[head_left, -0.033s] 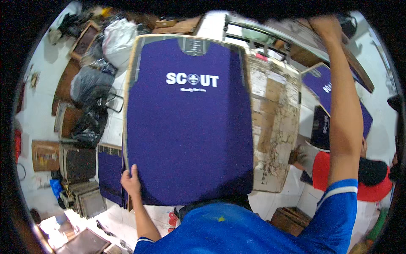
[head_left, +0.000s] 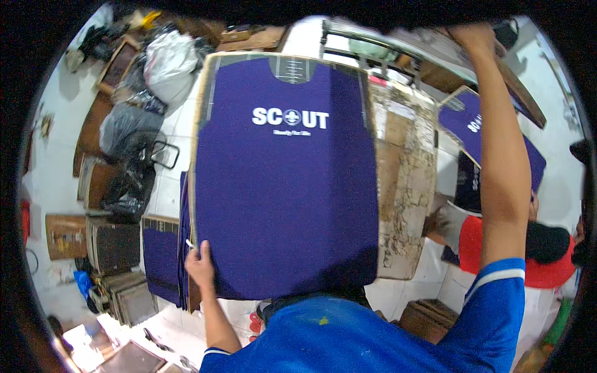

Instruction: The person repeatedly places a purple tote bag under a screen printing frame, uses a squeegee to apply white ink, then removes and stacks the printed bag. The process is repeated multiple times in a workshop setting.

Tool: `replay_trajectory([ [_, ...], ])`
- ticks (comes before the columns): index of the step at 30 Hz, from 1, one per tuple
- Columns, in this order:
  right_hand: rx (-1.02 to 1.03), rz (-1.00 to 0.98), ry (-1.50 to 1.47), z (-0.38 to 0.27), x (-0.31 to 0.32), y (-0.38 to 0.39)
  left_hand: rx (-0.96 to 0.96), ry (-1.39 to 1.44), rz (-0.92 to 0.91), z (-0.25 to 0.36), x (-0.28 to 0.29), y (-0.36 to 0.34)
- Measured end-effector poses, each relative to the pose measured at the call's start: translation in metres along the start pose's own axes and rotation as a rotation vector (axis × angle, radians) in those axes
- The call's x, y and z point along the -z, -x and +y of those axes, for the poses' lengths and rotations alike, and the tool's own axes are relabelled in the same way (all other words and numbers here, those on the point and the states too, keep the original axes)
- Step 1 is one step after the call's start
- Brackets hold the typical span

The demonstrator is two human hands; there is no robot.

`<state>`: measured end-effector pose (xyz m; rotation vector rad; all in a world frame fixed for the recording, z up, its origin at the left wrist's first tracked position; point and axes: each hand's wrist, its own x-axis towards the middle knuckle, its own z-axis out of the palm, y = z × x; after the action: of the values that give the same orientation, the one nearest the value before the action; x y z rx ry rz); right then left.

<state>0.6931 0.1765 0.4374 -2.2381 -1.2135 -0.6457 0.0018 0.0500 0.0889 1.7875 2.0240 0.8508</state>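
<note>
A large flat board (head_left: 201,87) lies in front of me, covered by a dark purple shirt panel (head_left: 283,199) with white lettering and a round emblem. Its grey, line-marked surface shows at the neck and shoulder cut-outs. My left hand (head_left: 200,264) is closed on the board's lower left edge, thumb over the panel. A thin white stick (head_left: 190,244) pokes out beside its fingers. Far off at the upper right is my right hand (head_left: 476,38), arm stretched out, near a long dark-edged board (head_left: 519,93); its fingers are hidden at the picture's rim.
More purple panels on boards stand at the left (head_left: 163,255) and right (head_left: 460,121). A worn, taped board (head_left: 407,186) lies just right of mine. A person in a red and black cap (head_left: 516,252) is close on the right. Plastic bags (head_left: 171,68) and stacked frames (head_left: 118,242) line the left.
The board with the purple panel has shifted slightly right, my left hand moving along with it. The white stick by my left fingers now shows. My right arm stays stretched out.
</note>
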Motion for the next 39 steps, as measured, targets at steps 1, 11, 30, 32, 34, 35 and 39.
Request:
replay_trajectory([
  [1, -0.024, -0.044, -0.02, -0.003, 0.005, 0.004, -0.003, 0.01, -0.049, 0.01, -0.024, 0.01],
  [11, -0.057, -0.117, -0.077, -0.012, 0.019, -0.002, -0.125, -0.2, -0.82, 0.078, -0.113, 0.004],
  [30, -0.041, -0.07, -0.048, -0.016, 0.011, -0.023, -0.007, -0.277, -0.853, 0.111, -0.116, 0.007],
  [32, -0.039, -0.059, -0.047, -0.017, 0.011, -0.023, -0.018, -0.264, -0.858, 0.108, -0.12, 0.004],
  [34, -0.053, -0.042, -0.042, -0.018, 0.011, -0.024, -0.026, -0.295, -0.866, 0.106, -0.123, 0.001],
  [35, -0.057, -0.037, -0.036, -0.018, 0.01, -0.024, -0.032, -0.292, -0.868, 0.105, -0.124, 0.001],
  [39, -0.047, -0.029, -0.027, -0.019, 0.009, -0.027, -0.037, -0.298, -0.862, 0.105, -0.127, -0.001],
])
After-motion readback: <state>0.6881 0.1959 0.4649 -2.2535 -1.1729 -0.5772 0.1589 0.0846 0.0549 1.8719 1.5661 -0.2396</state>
